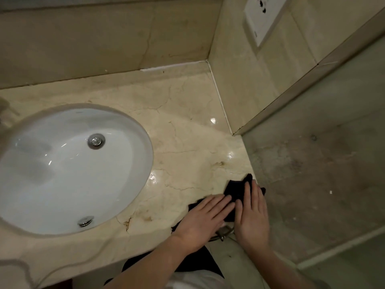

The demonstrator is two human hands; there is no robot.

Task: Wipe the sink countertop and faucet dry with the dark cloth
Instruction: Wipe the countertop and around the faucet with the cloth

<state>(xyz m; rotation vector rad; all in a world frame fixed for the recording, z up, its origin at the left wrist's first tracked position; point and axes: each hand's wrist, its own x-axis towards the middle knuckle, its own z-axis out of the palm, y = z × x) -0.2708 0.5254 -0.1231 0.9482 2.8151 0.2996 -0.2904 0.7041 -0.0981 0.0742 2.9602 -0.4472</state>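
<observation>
Both hands flat on dark cloth [236,189] at near right corner of marble tabletop [187,126], right by its edge. Left hand [203,219] fingers straight, pressing cloth's left part; right hand [253,213] also open-palmed, fingers straight, on cloth's right part. White sink [62,170] w/ drain [96,140] sits left, well apart from cloth.

Head camera looks steeply down, close above the countertop [187,130] corner.
</observation>
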